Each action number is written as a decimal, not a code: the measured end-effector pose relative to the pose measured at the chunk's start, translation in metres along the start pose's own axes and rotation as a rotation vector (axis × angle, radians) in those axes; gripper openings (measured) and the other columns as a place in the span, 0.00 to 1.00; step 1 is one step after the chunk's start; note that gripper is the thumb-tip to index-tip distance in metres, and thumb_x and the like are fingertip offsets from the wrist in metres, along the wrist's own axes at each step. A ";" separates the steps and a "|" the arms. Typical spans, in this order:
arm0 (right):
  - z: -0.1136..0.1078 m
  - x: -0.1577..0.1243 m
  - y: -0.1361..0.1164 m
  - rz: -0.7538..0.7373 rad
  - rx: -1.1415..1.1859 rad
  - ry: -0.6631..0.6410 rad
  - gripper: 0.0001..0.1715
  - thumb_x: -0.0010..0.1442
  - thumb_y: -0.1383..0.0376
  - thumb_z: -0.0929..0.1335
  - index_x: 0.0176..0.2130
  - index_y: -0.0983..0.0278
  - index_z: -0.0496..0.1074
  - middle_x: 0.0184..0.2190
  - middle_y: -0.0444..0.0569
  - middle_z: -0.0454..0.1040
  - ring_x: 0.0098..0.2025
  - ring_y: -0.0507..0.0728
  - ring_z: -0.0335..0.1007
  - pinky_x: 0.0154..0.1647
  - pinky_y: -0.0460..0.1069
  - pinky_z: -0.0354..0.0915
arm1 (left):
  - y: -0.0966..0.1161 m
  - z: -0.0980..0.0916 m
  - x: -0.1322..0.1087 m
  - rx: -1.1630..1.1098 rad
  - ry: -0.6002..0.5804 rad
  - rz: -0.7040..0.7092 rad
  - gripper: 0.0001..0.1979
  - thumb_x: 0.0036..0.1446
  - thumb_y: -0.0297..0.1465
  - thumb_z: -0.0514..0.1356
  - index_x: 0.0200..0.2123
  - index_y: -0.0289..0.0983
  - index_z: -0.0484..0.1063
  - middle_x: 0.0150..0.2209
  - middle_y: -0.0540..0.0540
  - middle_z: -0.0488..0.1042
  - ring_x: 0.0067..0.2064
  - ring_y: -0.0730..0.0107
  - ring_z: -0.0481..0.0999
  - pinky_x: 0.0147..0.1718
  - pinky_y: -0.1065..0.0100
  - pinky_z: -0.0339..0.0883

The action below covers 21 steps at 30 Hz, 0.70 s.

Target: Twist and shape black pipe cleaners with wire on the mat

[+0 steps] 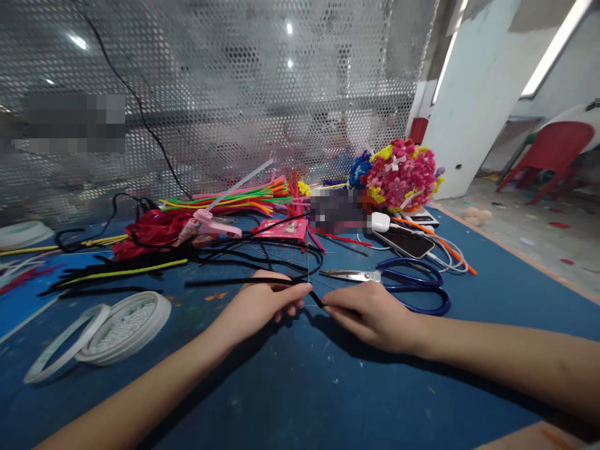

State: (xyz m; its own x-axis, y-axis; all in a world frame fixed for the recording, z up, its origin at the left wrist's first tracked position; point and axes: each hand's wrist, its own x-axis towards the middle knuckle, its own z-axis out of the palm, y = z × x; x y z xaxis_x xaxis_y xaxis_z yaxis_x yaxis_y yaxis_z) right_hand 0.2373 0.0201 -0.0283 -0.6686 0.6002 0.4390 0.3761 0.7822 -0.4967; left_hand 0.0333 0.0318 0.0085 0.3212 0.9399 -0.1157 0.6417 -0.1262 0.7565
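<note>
While the scissors (377, 275) lie on the blue bench (276, 400) with their blades toward the left, both hands hold a black pipe cleaner (229, 282) just left of and nearer than those blades. The left hand (267, 303) has its grip closed around the strip, thumb uppermost, and a long tail sticks out past the knuckles, away from the scissors. The right hand (375, 317), just in front of the scissors and hiding part of them, has its grip pinched on the strip's lower end; whether it touches the scissors, I cannot tell. Between the 2 hands, the strip slopes downward.

Behind the scissors are a phone (407, 242), a white case (380, 221) and a loose white cable (460, 252); farther behind stands a pink and yellow bouquet (404, 178). Left of the scissors and farther back sit a pink glue gun (206, 222), a red cloth (157, 230) and bright pipe cleaners (234, 201). Well to their left, 1 round tub (157, 322) holds white beads (122, 326), with a white ring (44, 370) leaning against it.
</note>
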 end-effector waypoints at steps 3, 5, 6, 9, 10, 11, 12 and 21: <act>-0.003 0.004 0.002 0.119 0.117 0.083 0.11 0.62 0.66 0.61 0.34 0.65 0.71 0.25 0.45 0.71 0.26 0.49 0.63 0.29 0.44 0.56 | -0.002 0.001 -0.002 0.173 0.221 0.210 0.16 0.57 0.41 0.54 0.26 0.36 0.72 0.24 0.49 0.74 0.27 0.69 0.72 0.26 0.70 0.63; -0.004 0.007 0.006 0.225 0.236 0.147 0.12 0.62 0.64 0.62 0.32 0.65 0.71 0.24 0.43 0.69 0.26 0.49 0.62 0.28 0.43 0.56 | -0.007 0.000 -0.005 0.412 0.488 0.497 0.09 0.56 0.37 0.57 0.32 0.38 0.72 0.34 0.47 0.76 0.38 0.64 0.72 0.38 0.65 0.65; -0.004 0.009 0.008 0.281 0.314 0.165 0.13 0.62 0.63 0.62 0.31 0.66 0.71 0.22 0.42 0.67 0.24 0.48 0.61 0.26 0.43 0.56 | -0.010 0.000 -0.006 0.539 0.611 0.668 0.06 0.54 0.34 0.59 0.34 0.38 0.71 0.36 0.46 0.75 0.41 0.62 0.71 0.43 0.62 0.63; -0.004 0.013 0.014 0.439 0.604 0.179 0.15 0.60 0.59 0.62 0.31 0.67 0.71 0.16 0.39 0.61 0.18 0.46 0.54 0.18 0.42 0.50 | -0.019 -0.001 -0.009 0.868 0.757 1.153 0.07 0.48 0.28 0.64 0.33 0.40 0.71 0.33 0.49 0.75 0.39 0.64 0.70 0.44 0.61 0.60; -0.003 0.014 0.015 0.476 0.713 0.178 0.16 0.60 0.58 0.63 0.31 0.68 0.71 0.16 0.39 0.61 0.17 0.46 0.53 0.17 0.42 0.48 | -0.020 0.001 -0.010 0.919 0.723 1.242 0.07 0.48 0.27 0.64 0.32 0.41 0.71 0.30 0.51 0.75 0.36 0.66 0.70 0.42 0.62 0.60; -0.002 0.015 0.015 0.505 0.825 0.178 0.15 0.59 0.58 0.63 0.32 0.68 0.71 0.16 0.38 0.61 0.15 0.45 0.51 0.15 0.41 0.47 | -0.020 0.003 -0.010 0.922 0.649 1.267 0.05 0.49 0.28 0.64 0.31 0.40 0.71 0.28 0.52 0.74 0.33 0.68 0.69 0.39 0.64 0.61; -0.002 0.015 0.015 0.528 0.940 0.171 0.15 0.58 0.58 0.64 0.32 0.68 0.70 0.16 0.38 0.61 0.15 0.44 0.50 0.14 0.41 0.46 | -0.019 0.006 -0.010 0.872 0.553 1.202 0.03 0.51 0.28 0.62 0.31 0.40 0.71 0.27 0.52 0.74 0.32 0.69 0.69 0.36 0.65 0.61; 0.002 0.011 0.001 0.615 1.567 -0.164 0.11 0.56 0.63 0.67 0.31 0.71 0.71 0.17 0.42 0.66 0.13 0.42 0.43 0.13 0.40 0.42 | -0.009 0.025 -0.004 -0.428 0.136 0.227 0.12 0.54 0.37 0.59 0.38 0.35 0.70 0.27 0.51 0.69 0.22 0.77 0.66 0.20 0.74 0.62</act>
State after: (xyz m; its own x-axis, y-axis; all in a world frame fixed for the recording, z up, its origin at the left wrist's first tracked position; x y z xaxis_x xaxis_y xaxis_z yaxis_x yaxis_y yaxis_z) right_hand 0.2293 0.0272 -0.0256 -0.7688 0.6292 -0.1144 -0.2974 -0.5101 -0.8071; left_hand 0.0440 0.0212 -0.0141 0.3073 0.9404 0.1457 0.2141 -0.2175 0.9523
